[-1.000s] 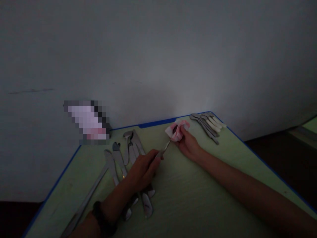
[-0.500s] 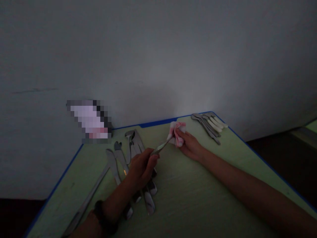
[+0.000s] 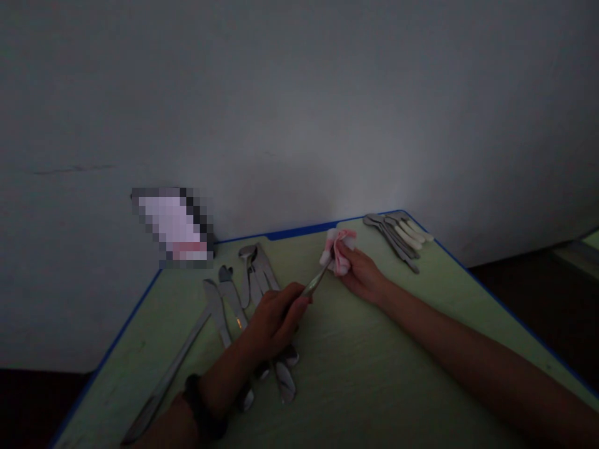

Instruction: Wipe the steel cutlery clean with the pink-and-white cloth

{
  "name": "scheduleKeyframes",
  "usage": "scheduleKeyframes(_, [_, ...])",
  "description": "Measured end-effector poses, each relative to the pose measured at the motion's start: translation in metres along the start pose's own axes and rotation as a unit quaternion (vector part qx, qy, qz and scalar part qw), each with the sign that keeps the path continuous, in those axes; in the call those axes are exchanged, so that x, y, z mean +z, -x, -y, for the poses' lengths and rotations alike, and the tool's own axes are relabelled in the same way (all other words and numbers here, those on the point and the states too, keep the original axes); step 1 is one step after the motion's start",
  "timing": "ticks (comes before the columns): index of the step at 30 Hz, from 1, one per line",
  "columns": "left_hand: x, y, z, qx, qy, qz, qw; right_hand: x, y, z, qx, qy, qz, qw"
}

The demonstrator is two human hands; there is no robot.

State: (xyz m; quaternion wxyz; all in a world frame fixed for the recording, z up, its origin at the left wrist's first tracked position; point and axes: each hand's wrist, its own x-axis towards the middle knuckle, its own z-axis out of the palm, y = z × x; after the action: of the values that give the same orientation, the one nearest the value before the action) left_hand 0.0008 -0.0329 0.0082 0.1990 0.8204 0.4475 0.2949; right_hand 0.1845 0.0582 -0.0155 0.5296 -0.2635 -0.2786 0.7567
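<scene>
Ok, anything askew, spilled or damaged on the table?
The leftmost utensil lies askew, slanting opposite to the cutlery beside it. No spill shows on the table, though it's dim. The cloth hides one end of the held utensil, and the thing at the far-left corner is pixelated; I can't judge either.

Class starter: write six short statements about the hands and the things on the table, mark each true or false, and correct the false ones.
1. The left hand holds a metal utensil. True.
2. The right hand holds a pink-and-white cloth. True.
3. The cloth is spread out flat. False: it is bunched up in the right hand.
4. A dark band is worn on the left wrist. True.
5. The white-handled utensils lie on the left side of the table. False: they lie near its far right corner.
6. The table has a red edge. False: its edge is blue.
</scene>
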Motion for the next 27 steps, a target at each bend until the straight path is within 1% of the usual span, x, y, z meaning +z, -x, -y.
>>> scheduleKeyframes(2, [0.002, -0.001, 0.001, -0.005, -0.018, 0.006, 1.0, 0.0, 0.0, 0.001, 0.003, -0.01, 0.001, 1.0])
scheduleKeyframes(7, [0.006, -0.006, 0.0, -0.017, -0.041, 0.054, 0.998, -0.001, -0.001, 0.002, 0.011, -0.035, -0.003, 0.999])
scheduleKeyframes(10, [0.007, -0.009, -0.003, -0.025, -0.043, 0.087, 0.995, -0.002, -0.001, 0.001, 0.021, -0.025, 0.011, 0.999])
scheduleKeyframes(14, [0.007, -0.01, -0.005, -0.032, -0.06, 0.103, 0.992, -0.001, 0.001, 0.002, 0.025, 0.002, 0.022, 0.999])
scheduleKeyframes(18, [0.008, -0.011, -0.005, -0.034, -0.081, 0.102, 0.991, 0.003, 0.005, 0.001, 0.004, 0.032, 0.012, 0.999])
scheduleKeyframes(20, [0.008, -0.012, -0.005, -0.049, -0.09, 0.089, 0.991, 0.003, 0.008, -0.001, -0.009, 0.08, 0.033, 0.996])
scheduleKeyframes(22, [0.008, -0.013, -0.004, -0.065, -0.088, 0.072, 0.991, 0.003, 0.011, -0.003, -0.015, 0.149, 0.063, 0.987])
scheduleKeyframes(24, [0.009, -0.014, -0.003, -0.073, -0.081, 0.058, 0.992, 0.002, 0.012, -0.005, -0.016, 0.189, 0.077, 0.979])
scheduleKeyframes(25, [0.009, -0.014, -0.003, -0.073, -0.078, 0.053, 0.993, 0.002, 0.012, -0.005, -0.013, 0.184, 0.073, 0.98])
scheduleKeyframes(27, [0.009, -0.013, -0.002, -0.07, -0.073, 0.05, 0.994, 0.002, 0.009, -0.005, -0.004, 0.131, 0.048, 0.99])
